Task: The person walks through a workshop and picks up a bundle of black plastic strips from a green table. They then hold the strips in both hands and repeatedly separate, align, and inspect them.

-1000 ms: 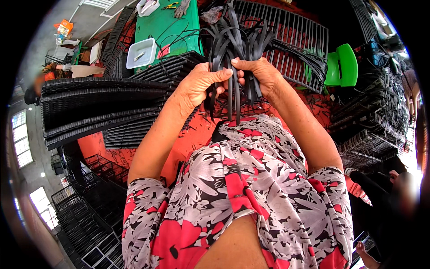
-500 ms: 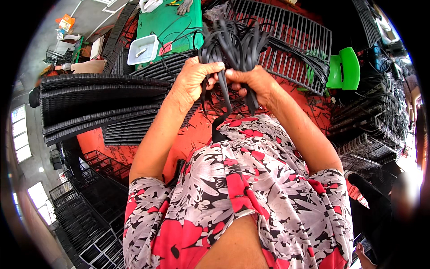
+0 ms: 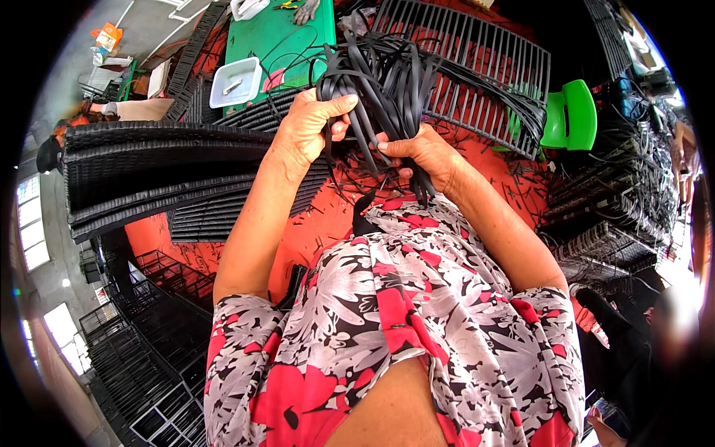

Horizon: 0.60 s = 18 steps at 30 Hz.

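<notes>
A thick looped bundle of flat black plastic strips (image 3: 387,86) hangs between my two hands, in front of my chest. My left hand (image 3: 316,123) is closed, its thumb pressing some of the strips at the bundle's left side. With thumb and fingers wrapped round, my right hand (image 3: 423,153) grips the lower part of the bundle on the right. Loose strip ends dangle below both hands. Part of the fingers of each hand is hidden behind the strips.
Stacked black woven panels (image 3: 164,160) lie to the left. Beyond stands a green table (image 3: 287,37) with a white plastic tray (image 3: 236,83). A slatted frame (image 3: 477,67) and a green chair (image 3: 577,115) are at far right. Strip scraps litter the red floor (image 3: 298,238).
My hands have moved slightly apart, the left one going left and the right one a little lower. The bundle has spread and its loops hang looser between them.
</notes>
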### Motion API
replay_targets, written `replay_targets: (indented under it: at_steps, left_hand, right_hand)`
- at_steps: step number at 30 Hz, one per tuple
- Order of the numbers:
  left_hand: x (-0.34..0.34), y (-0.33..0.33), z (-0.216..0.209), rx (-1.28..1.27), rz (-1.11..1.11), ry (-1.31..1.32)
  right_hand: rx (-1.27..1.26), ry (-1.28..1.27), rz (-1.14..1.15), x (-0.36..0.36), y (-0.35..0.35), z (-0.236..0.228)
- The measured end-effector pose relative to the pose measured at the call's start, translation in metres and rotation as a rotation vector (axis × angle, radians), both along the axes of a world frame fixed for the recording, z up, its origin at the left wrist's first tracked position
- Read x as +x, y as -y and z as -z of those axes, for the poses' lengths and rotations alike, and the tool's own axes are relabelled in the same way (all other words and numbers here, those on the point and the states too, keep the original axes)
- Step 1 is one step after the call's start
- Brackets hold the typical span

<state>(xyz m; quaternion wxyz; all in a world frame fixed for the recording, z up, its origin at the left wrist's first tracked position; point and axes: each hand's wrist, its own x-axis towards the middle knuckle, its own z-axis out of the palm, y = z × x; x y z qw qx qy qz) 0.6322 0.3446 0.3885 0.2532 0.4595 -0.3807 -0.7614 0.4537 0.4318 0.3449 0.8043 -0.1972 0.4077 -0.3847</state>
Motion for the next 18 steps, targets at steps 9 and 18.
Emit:
replay_targets:
  at_steps: [9,18]
  left_hand:
    - [-0.005,-0.012,-0.006,-0.014,0.000,0.013]
    - [-0.007,-0.014,0.002,-0.093,-0.040,0.011]
  right_hand:
    - [-0.086,-0.059,-0.022,0.004,0.005,0.002]
    - [-0.151,0.271,-0.102,0.011,0.008,-0.012]
